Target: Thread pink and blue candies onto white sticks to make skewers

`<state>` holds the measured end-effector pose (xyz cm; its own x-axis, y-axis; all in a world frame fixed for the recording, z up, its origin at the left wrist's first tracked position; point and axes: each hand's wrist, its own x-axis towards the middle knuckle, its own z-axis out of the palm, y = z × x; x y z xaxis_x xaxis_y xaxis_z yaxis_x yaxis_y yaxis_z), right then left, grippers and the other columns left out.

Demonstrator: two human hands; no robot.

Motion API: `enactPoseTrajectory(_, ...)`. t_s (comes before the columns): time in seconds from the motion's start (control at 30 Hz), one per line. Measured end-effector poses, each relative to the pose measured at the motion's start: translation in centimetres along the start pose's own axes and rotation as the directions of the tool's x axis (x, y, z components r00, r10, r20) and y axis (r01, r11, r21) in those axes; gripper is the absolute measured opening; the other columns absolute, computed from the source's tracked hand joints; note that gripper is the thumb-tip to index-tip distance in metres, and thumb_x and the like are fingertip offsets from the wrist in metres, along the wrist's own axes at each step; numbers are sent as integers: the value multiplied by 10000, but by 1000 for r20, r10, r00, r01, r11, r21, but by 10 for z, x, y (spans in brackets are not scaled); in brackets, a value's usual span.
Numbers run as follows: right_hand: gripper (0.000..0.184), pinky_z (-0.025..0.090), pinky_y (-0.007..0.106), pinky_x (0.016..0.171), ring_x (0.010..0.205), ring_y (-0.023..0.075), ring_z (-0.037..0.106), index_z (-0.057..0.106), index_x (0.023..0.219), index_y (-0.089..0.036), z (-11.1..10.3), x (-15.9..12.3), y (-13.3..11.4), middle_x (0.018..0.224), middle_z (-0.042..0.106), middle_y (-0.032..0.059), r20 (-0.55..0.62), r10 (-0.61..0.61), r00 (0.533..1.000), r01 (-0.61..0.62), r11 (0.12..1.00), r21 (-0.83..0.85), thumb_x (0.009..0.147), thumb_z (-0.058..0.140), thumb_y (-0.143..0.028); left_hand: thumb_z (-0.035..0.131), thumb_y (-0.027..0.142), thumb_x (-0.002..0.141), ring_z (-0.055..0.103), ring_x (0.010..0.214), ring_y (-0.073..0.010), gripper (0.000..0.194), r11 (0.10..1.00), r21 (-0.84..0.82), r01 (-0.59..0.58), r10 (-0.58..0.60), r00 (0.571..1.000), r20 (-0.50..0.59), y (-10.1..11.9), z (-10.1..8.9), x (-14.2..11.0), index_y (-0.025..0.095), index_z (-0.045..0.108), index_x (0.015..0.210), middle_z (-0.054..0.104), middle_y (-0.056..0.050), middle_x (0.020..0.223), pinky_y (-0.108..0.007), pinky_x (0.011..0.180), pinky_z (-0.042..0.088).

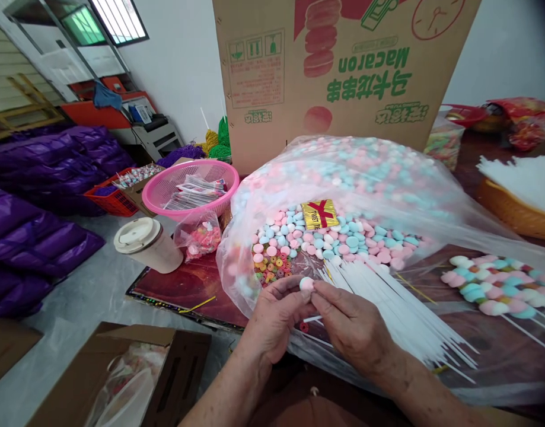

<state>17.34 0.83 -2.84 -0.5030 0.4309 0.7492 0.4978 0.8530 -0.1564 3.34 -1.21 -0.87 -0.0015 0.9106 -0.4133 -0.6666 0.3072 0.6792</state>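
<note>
My left hand (274, 317) and my right hand (350, 326) meet at the table's near edge, both pinching a small pink and white candy (306, 284). A thin white stick (312, 319) runs under my fingers with a red ring candy (303, 327) on it. Just behind lies a bundle of white sticks (397, 308) on a big clear bag (343, 196) full of pink, blue and white candies. A pile of coloured ring candies (270, 264) sits at the bag's left.
Finished candy skewers (494, 287) lie at the right. A lidded cup (145, 243), a pink basket (192, 187) and a small candy bag (198, 236) stand at the left. A large Macaron carton (343, 65) rises behind. An open box (121, 373) sits on the floor.
</note>
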Motion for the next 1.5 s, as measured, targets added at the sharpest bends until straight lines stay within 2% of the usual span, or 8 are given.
enactPoseTrajectory(0.1,297,508,253,816,1010,155,567,527,1114,-135,-21,8,-1,1095,590,120,243,160,957,-201,967,154,834,427,-132,739,143,594,615,630,-119,242,998,62,-7,8,1000,-16,-1,-5,3,96,647,813,671,-52,739,-232,609,520)
enactPoseTrajectory(0.2,349,507,277,798,973,173,581,509,1162,-118,-38,12,-1,1088,588,126,456,334,825,-373,928,-3,833,395,-141,733,177,602,605,577,-114,247,991,129,-24,33,997,-70,-2,-7,6,91,644,815,669,-55,695,-237,592,517)
enactPoseTrajectory(0.43,435,432,249,488,665,194,650,538,1174,-248,-35,15,-16,775,669,32,633,558,537,-279,825,-491,784,439,-82,734,204,573,594,580,-112,239,972,210,-108,134,984,-115,-9,3,4,107,643,772,664,-35,669,-239,593,509)
enactPoseTrajectory(0.8,325,438,262,442,550,207,648,571,1070,-189,-27,24,-36,686,645,42,572,607,551,-186,758,-625,798,443,-64,651,209,609,592,640,-124,212,867,427,-258,335,935,-116,-31,5,7,145,647,811,679,-21,720,-245,637,493)
enactPoseTrajectory(1.1,207,409,211,486,635,175,657,565,878,-167,-18,19,-30,709,652,57,606,648,461,-217,744,-632,796,428,-35,583,244,700,587,702,-155,211,603,723,-338,565,821,-87,-46,-13,21,167,676,873,677,-43,794,-277,689,477)
enactPoseTrajectory(1.2,219,365,211,452,585,170,642,559,801,-174,-23,5,-26,660,636,45,614,613,498,-187,767,-614,775,417,-9,569,190,703,577,710,-158,202,492,779,-389,622,783,-2,-51,-16,21,186,679,873,666,-43,803,-277,690,466)
enactPoseTrajectory(1.37,221,319,227,449,577,171,632,560,803,-161,-8,-9,-22,648,630,51,572,580,580,-243,793,-558,773,405,-4,551,144,700,584,726,-176,219,559,741,-372,557,831,-3,-66,-10,15,209,684,860,670,-39,803,-294,719,461)
enactPoseTrajectory(1.5,239,352,228,536,677,158,639,578,905,-172,-1,-15,-2,771,670,49,585,614,530,-454,788,-416,830,380,-62,546,187,734,586,793,-200,294,372,830,-415,482,851,210,-43,-12,14,256,662,995,674,-44,863,-297,771,442)
